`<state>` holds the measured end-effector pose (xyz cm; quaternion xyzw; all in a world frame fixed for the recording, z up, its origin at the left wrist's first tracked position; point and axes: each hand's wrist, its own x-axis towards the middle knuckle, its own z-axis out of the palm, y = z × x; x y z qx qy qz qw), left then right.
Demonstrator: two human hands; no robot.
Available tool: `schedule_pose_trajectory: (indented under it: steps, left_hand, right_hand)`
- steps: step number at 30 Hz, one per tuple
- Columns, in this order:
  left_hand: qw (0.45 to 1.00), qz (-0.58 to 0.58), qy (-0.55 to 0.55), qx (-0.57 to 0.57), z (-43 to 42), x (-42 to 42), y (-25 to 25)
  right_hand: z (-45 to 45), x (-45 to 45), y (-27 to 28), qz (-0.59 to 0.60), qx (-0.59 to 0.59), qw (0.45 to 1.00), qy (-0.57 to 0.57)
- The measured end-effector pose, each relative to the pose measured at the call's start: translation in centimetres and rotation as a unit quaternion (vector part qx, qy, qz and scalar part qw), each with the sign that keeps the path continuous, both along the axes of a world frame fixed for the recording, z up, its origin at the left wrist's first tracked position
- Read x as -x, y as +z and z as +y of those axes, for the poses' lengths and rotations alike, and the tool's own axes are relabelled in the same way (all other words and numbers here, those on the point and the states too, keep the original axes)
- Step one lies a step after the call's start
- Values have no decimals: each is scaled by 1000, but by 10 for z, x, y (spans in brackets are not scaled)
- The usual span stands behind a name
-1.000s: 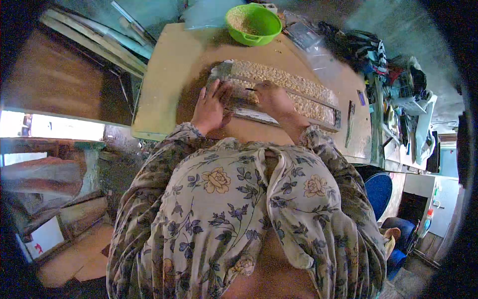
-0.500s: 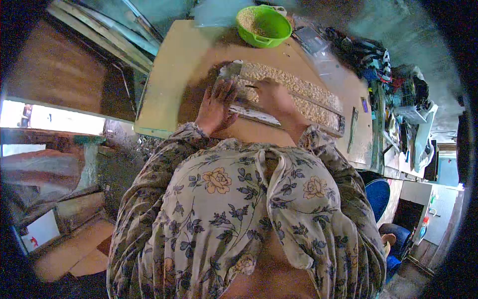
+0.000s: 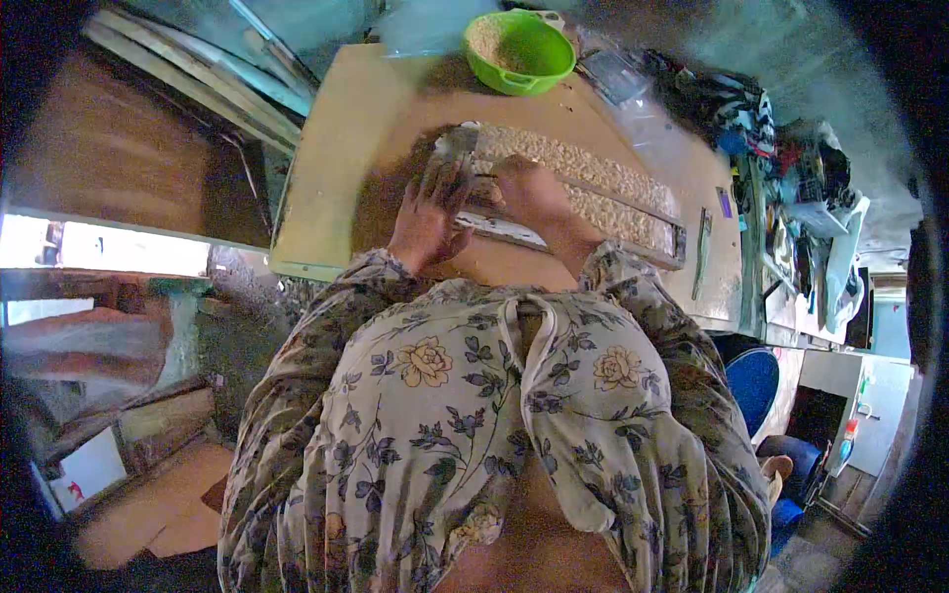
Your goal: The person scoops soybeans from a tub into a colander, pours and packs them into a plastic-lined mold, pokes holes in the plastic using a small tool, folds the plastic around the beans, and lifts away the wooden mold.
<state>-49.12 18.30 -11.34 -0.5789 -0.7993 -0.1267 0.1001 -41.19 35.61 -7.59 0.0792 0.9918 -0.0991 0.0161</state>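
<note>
A long narrow tray (image 3: pixel 680 244) with a dark divider lies slantwise on the table. Small pale pieces (image 3: pixel 613 175), like nuts or seeds, fill its long rows. My left hand (image 3: pixel 431 212) rests on the tray's left end, fingers stretched out and lying flat. Just right of it, my right hand (image 3: pixel 535 198) is closed over the tray's left part. A thin dark item pokes out from its fingers toward the left; its kind is too small to tell. A white strip (image 3: pixel 504 230) shows along the tray's near edge, below both hands.
A green bowl (image 3: pixel 539 61), partly filled with similar pale pieces, stands at the table's (image 3: pixel 336 158) far side. A thin metal strip (image 3: pixel 702 252) lies right of the tray. Clutter and a rack (image 3: pixel 816 212) crowd the right side. A blue chair (image 3: pixel 753 385) stands lower right.
My right hand has shifted slightly left along the tray, toward my left hand. My left hand stays almost in place. The whole view has tilted a little.
</note>
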Motion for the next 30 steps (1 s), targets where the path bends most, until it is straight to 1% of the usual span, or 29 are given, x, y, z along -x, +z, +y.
schedule_pose_trajectory:
  steps: [2, 3, 4, 5, 7, 8, 10, 11, 12, 13, 14, 15, 16, 17, 18, 20, 21, 22, 23, 24, 26, 28, 30]
  left_hand:
    - [1000, 7, -1, -4, 0, 0, -3]
    - [1000, -2, -4, -9, 2, 2, -5]
    - [1000, -11, -7, -15, 7, 3, -7]
    - [1000, -10, -21, -14, 14, 0, -4]
    - [1000, 6, -7, 21, 33, -12, 3]
    - [999, 8, -27, 18, 39, -18, 15]
    - [996, -19, -89, 22, 68, -32, 27]
    - [992, -29, -125, 10, 82, -38, 21]
    - [989, -23, -146, 8, 95, -45, 21]
    - [985, -17, -170, 32, 104, -53, 22]
    - [980, -7, -190, 52, 109, -61, 21]
    - [986, 20, -160, 27, 116, -156, 5]
    - [987, 23, -159, 20, 105, -168, -3]
    - [987, 29, -157, 15, 87, -175, -15]
    - [985, 36, -166, 15, 78, -167, -13]
    - [985, 46, -168, 17, 60, -176, -10]
    - [984, 56, -169, 22, 54, -179, -10]
    - [986, 49, -151, 43, 75, -185, -3]
    - [987, 56, -148, 40, 76, -186, -3]
    - [987, 62, -146, 35, 76, -188, -3]
    - [987, 57, -143, 35, 79, -185, -2]
    - [988, 47, -141, 34, 83, -185, -1]
    - [989, 55, -135, 27, 84, -189, -3]
  right_hand:
    - [11, -10, 4, 88, -75, 993, -21]
    - [20, -21, 10, 88, -76, 993, -30]
    - [31, -34, 18, 181, -5, 981, -74]
    - [43, -49, 27, 272, 65, 953, -118]
    - [70, -90, 41, 272, 71, 932, -228]
    - [76, -112, 46, 275, 64, 927, -245]
    - [98, -164, 46, 310, 136, 844, -416]
    - [107, -188, 42, 315, 128, 834, -435]
    - [114, -211, 32, 304, 91, 825, -467]
    - [116, -231, 20, 294, 54, 815, -497]
    - [115, -249, 4, 308, 48, 805, -505]
    - [142, -333, -34, 351, 56, 838, -414]
    - [134, -346, -48, 346, 52, 863, -363]
    - [103, -343, -44, 301, 43, 876, -373]
    - [80, -330, -41, 326, 39, 875, -356]
    - [48, -326, -31, 331, 30, 892, -305]
    - [40, -322, -33, 330, 31, 893, -306]
    - [70, -317, -30, 332, 70, 901, -271]
    - [71, -315, -32, 345, 90, 901, -246]
    - [74, -313, -35, 348, 92, 900, -246]
    - [82, -303, -43, 274, 64, 921, -268]
    - [90, -301, -51, 266, 54, 926, -263]
    - [91, -304, -50, 253, 28, 942, -219]
